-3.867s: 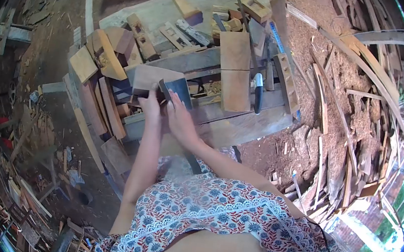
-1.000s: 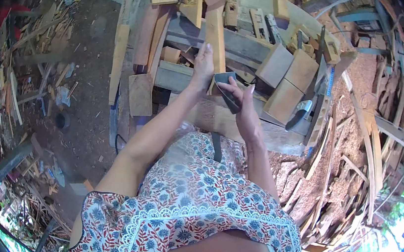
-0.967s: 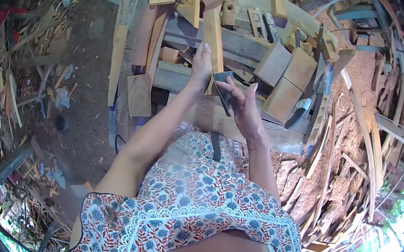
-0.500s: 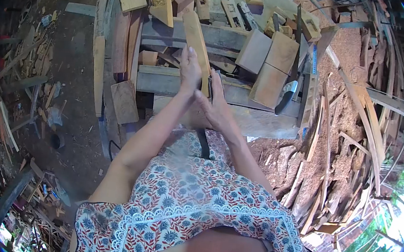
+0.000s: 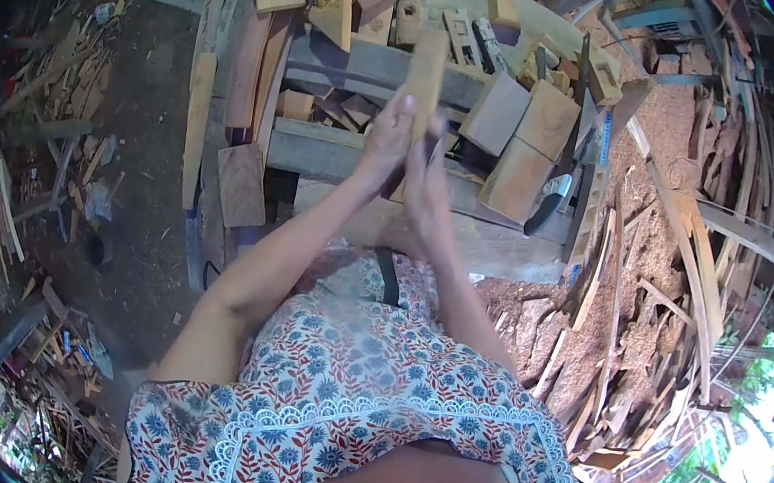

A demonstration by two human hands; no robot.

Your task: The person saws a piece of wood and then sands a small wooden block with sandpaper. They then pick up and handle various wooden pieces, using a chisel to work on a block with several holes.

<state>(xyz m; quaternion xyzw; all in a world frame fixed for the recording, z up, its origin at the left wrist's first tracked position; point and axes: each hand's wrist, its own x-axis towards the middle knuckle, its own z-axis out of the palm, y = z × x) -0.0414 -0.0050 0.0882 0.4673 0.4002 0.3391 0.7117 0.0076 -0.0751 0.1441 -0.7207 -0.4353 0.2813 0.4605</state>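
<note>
A pale wooden piece point(image 5: 428, 67) stands up lengthwise between my hands, blurred at its far end, over the slatted workbench. My left hand point(image 5: 386, 149) is closed around its left side, thumb pointing up along it. Against the opposite side, my right hand point(image 5: 426, 193) presses with its fingers together and smeared by motion. A thin dark edge shows at those fingers; what it belongs to is too blurred to tell. The lower part of the wooden piece is hidden by the hands.
Wooden blocks point(image 5: 530, 143) and a dark-bladed saw with a black-and-white handle point(image 5: 549, 206) lie on the right of the bench point(image 5: 492, 244). Mortised pieces point(image 5: 463, 38) sit at the back. Scrap wood and sawdust point(image 5: 633, 260) cover the ground on the right.
The wooden piece has swung from a leftward lean to nearly upright and shifted right with both hands. My right hand has moved forward along its side. The whole view has shifted slightly.
</note>
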